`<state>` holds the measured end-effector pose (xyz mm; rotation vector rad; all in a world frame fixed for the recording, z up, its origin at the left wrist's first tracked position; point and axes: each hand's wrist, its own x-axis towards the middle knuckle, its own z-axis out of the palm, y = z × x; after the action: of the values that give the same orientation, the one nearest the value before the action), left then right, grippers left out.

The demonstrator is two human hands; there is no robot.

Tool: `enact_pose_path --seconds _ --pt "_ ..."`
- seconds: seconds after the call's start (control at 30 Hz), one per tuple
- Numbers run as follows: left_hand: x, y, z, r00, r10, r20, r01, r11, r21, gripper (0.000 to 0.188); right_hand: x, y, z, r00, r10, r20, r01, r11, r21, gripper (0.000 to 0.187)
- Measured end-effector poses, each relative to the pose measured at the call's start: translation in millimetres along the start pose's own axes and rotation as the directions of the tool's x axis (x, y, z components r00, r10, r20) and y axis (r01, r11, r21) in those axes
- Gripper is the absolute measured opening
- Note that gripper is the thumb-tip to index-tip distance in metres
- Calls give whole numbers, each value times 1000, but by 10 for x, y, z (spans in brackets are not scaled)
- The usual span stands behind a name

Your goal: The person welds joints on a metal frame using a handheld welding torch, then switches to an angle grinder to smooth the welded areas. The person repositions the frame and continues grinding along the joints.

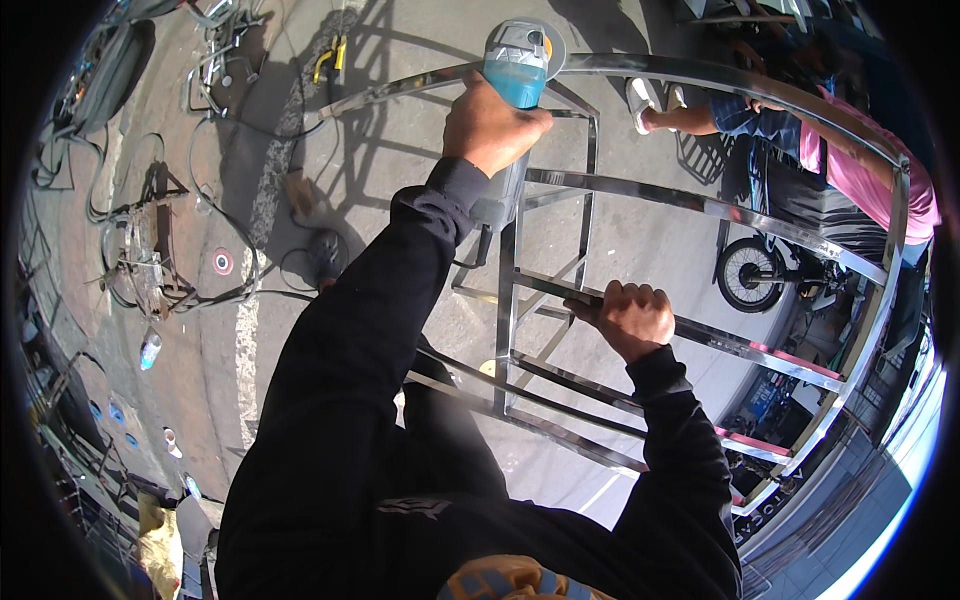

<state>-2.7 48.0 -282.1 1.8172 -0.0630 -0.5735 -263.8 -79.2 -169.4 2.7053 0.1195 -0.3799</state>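
Observation:
My left hand [490, 125] reaches far forward, its fingers wrapped round the body of a teal and grey angle grinder [515, 85]. The grinder's round disc [553, 48] is at the head end, close to the far bar of a shiny square-tube metal frame [700, 205]; whether it touches is unclear. A dark cord hangs from the grinder's near end. Closer to me, my right hand [635, 320] is closed round one of the frame's middle bars [755, 350]. The frame stretches away to the right, with pinkish strips on some bars.
A person in a pink top [850, 150] sits beyond the frame at right, near a motorcycle wheel [750, 275]. Cables [215, 300] snake over the pavement at left. A loose grinding disc [222, 262], a plastic bottle [150, 350] and a yellow-handled tool [330, 60] lie there.

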Motion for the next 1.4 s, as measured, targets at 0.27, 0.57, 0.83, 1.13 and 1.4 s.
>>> enact_pose_path --seconds 0.27,0.57,0.83,1.13,1.4 --pt "87 -318 -223 998 -66 -19 68 989 135 91 27 -19 -43 1000 6 17 -6 1000 -20 65" --pt "-37 -60 -162 997 -66 27 61 985 159 72 30 -30 -20 998 9 58 -8 1000 -18 65" --pt "-94 264 -32 997 47 56 -50 997 56 74 34 -32 -37 998 0 65 0 1000 -8 65" --pt "-124 501 175 992 111 62 -109 994 -30 67 27 -28 -14 1000 -6 3 6 1000 -10 65" --pt "-550 236 132 998 60 4 -58 977 -204 67 -14 31 0 1000 24 13 -23 999 -31 66"
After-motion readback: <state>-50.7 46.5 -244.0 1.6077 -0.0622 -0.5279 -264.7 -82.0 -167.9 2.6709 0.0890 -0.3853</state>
